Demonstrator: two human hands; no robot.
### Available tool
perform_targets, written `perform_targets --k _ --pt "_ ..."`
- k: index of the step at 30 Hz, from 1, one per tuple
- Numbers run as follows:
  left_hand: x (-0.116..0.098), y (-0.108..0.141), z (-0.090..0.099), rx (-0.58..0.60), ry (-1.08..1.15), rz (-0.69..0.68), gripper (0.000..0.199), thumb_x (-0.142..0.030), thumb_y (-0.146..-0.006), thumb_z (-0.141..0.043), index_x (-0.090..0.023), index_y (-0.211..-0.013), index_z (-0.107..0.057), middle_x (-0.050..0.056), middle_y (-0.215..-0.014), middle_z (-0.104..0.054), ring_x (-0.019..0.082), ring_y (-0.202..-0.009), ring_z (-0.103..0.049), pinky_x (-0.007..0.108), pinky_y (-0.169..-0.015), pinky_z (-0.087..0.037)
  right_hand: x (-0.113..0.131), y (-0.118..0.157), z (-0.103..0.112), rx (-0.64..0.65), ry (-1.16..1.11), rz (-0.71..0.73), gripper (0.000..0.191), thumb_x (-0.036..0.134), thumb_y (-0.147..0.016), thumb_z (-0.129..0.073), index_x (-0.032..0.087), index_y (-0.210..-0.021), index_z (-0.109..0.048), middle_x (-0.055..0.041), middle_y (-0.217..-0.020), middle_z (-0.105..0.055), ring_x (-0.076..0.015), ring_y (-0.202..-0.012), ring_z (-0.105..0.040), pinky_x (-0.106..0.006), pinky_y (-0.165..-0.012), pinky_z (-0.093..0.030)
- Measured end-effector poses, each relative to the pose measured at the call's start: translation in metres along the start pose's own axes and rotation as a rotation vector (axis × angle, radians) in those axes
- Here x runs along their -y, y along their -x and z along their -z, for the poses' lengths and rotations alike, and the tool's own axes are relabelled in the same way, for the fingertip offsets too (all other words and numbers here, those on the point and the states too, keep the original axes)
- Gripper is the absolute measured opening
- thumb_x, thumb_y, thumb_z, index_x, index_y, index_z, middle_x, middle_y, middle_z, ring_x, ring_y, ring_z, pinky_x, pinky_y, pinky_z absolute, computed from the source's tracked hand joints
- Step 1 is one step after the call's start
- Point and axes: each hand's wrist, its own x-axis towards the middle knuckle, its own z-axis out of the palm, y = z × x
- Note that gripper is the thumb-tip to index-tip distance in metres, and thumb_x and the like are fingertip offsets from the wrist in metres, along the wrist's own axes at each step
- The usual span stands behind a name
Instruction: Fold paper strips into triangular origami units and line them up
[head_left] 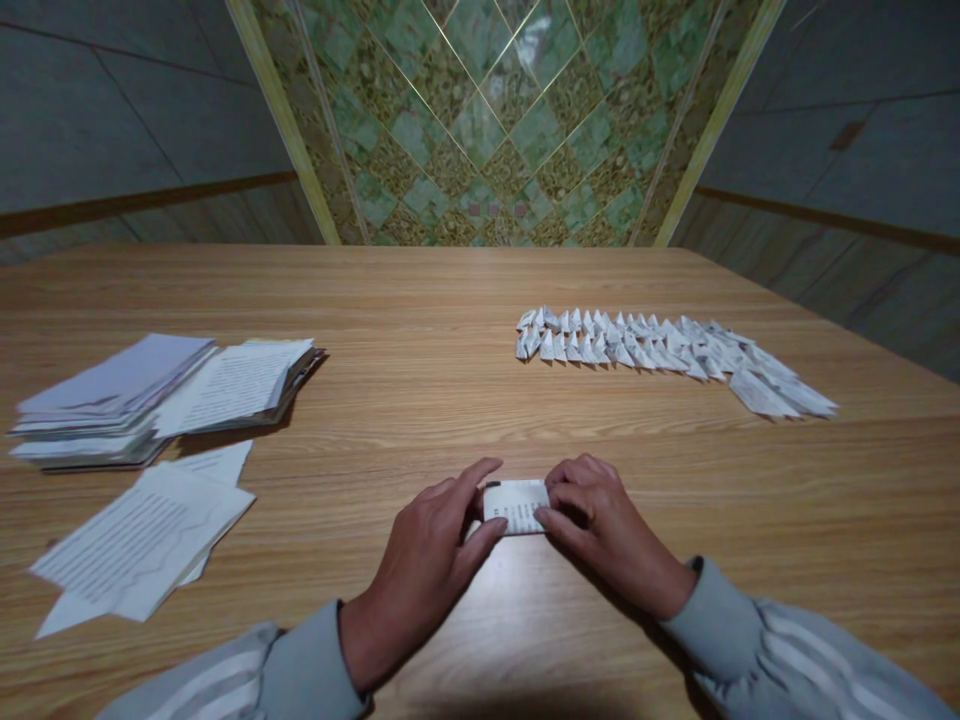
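A small folded piece of printed paper (517,505) lies between my hands near the front middle of the table. My left hand (442,530) holds its left side, thumb on the lower left corner and index finger raised above the upper left one. On the right side, the thumb and curled fingers of my right hand (600,515) grip the paper's edge. Part of the paper's left end is hidden by my left hand.
Stacks of paper (112,385) and printed sheets (232,385) stand at the left of the wooden table (405,290), with loose torn sheets (142,540) in front. Two rows of folded paper pieces (622,340) stretch across the right, ending in flatter ones (765,392).
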Motion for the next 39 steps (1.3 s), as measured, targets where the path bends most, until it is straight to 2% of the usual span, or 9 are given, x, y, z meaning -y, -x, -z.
perform_targets --k 4,9,15,19,24,31,39 --pt "0.001 -0.002 0.0 -0.003 -0.094 -0.104 0.035 -0.026 -0.093 -0.06 -0.021 -0.128 -0.057 0.008 -0.113 -0.073 0.026 -0.095 -0.068 0.04 -0.084 -0.051 -0.001 -0.001 -0.004 -0.032 0.051 -0.023 0.023 0.022 -0.088 -0.07 0.017 -0.069 -0.058 -0.0007 -0.08 -0.06 -0.0188 -0.082 -0.052 -0.036 -0.08 -0.034" --pt "0.001 -0.003 0.001 -0.004 -0.114 -0.121 0.031 -0.028 -0.093 -0.062 -0.021 -0.123 -0.061 0.008 -0.109 -0.075 0.026 -0.093 -0.068 0.042 -0.083 -0.051 -0.001 -0.001 -0.007 -0.052 0.075 -0.039 0.019 0.023 -0.087 -0.072 0.018 -0.072 -0.06 0.0003 -0.077 -0.058 -0.0186 -0.08 -0.051 -0.036 -0.079 -0.032" --pt "0.001 -0.002 0.002 -0.027 -0.147 -0.105 0.044 -0.033 -0.089 -0.068 -0.019 -0.13 -0.057 0.009 -0.105 -0.074 0.026 -0.089 -0.067 0.042 -0.08 -0.051 0.004 -0.002 -0.009 -0.043 0.144 -0.076 0.02 0.022 -0.09 -0.068 0.018 -0.071 -0.061 0.0002 -0.074 -0.059 -0.0186 -0.079 -0.052 -0.037 -0.082 -0.032" --pt "0.004 -0.003 0.001 -0.042 -0.18 -0.094 0.039 -0.027 -0.091 -0.063 -0.019 -0.128 -0.058 0.007 -0.097 -0.075 0.024 -0.083 -0.067 0.04 -0.078 -0.051 0.007 -0.003 -0.01 -0.027 0.224 -0.095 0.017 0.021 -0.088 -0.068 0.018 -0.073 -0.061 -0.0014 -0.076 -0.061 -0.0205 -0.082 -0.053 -0.037 -0.084 -0.033" --pt "0.005 -0.006 0.001 -0.028 -0.165 -0.095 0.034 -0.027 -0.091 -0.063 -0.019 -0.125 -0.061 0.008 -0.101 -0.075 0.026 -0.087 -0.067 0.042 -0.081 -0.051 0.009 -0.003 -0.01 -0.014 0.285 -0.093 0.018 0.023 -0.091 -0.066 0.018 -0.075 -0.06 -0.0033 -0.078 -0.062 -0.022 -0.081 -0.053 -0.038 -0.082 -0.034" --pt "0.003 -0.005 0.005 -0.022 -0.06 -0.076 0.039 -0.028 -0.089 -0.068 -0.021 -0.126 -0.059 0.008 -0.106 -0.073 0.025 -0.09 -0.065 0.039 -0.08 -0.051 0.004 -0.001 -0.007 -0.024 0.176 -0.093 0.014 0.021 -0.091 -0.066 0.018 -0.08 -0.059 -0.0017 -0.08 -0.064 -0.0205 -0.082 -0.055 -0.036 -0.082 -0.033" --pt "0.003 -0.006 0.004 -0.022 -0.077 -0.138 0.027 -0.02 -0.093 -0.06 -0.019 -0.12 -0.06 0.007 -0.1 -0.072 0.024 -0.087 -0.062 0.038 -0.077 -0.049 0.006 -0.004 -0.006 -0.026 0.181 -0.116 0.016 0.02 -0.091 -0.066 0.018 -0.077 -0.059 -0.0015 -0.077 -0.064 -0.0205 -0.08 -0.055 -0.036 -0.082 -0.032"
